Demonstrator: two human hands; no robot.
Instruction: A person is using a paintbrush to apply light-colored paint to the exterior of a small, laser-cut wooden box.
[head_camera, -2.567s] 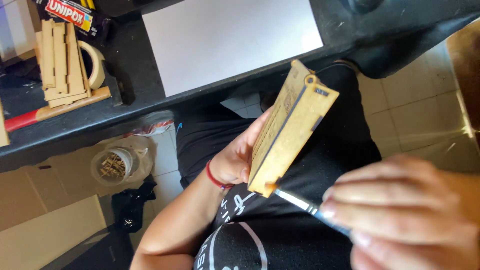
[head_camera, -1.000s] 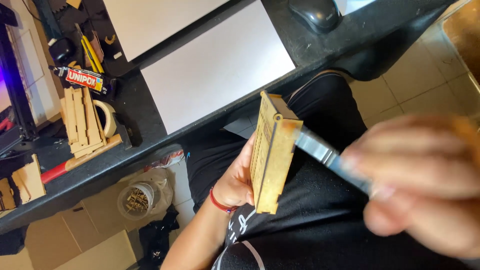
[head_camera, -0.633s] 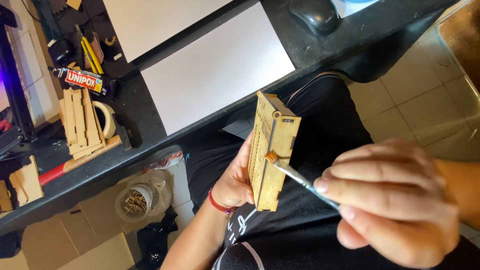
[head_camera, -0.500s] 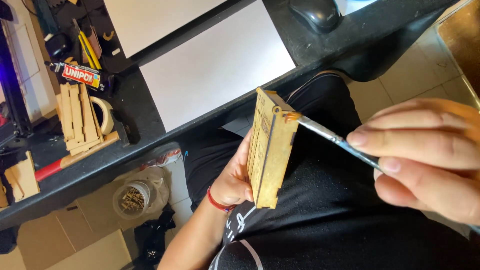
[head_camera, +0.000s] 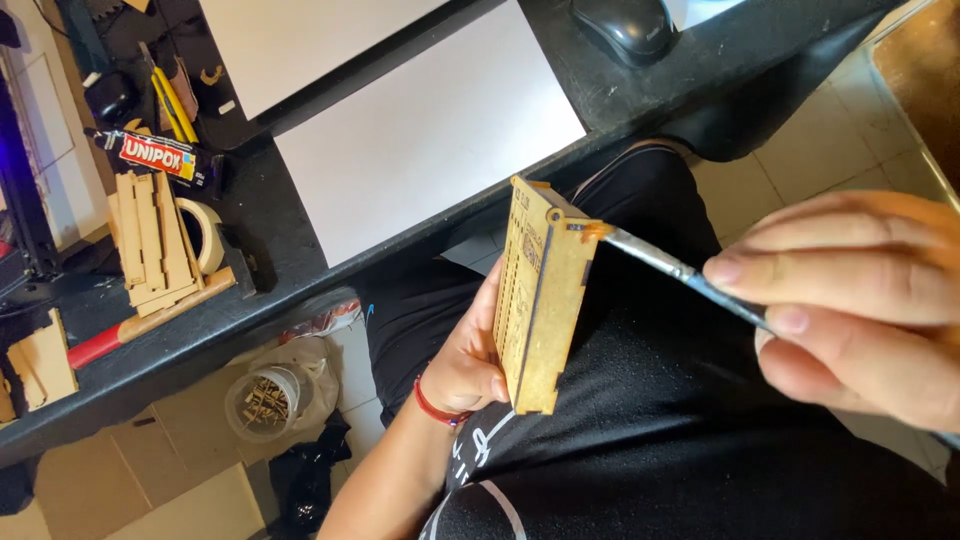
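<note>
Left hand (head_camera: 465, 355) closed round wooden box (head_camera: 540, 295), held upright over lap. Right hand (head_camera: 850, 300) pinches brush (head_camera: 680, 272); tip touches box's top corner at 1 o'clock (probably glue-wet). Best: light strokes, box steady, bristles kept on edge.

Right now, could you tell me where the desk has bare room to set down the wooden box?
The white sheet left of the mouse lies bare. The desk's left end is crowded: glue tube, tape roll, wooden strips, hammer.
</note>
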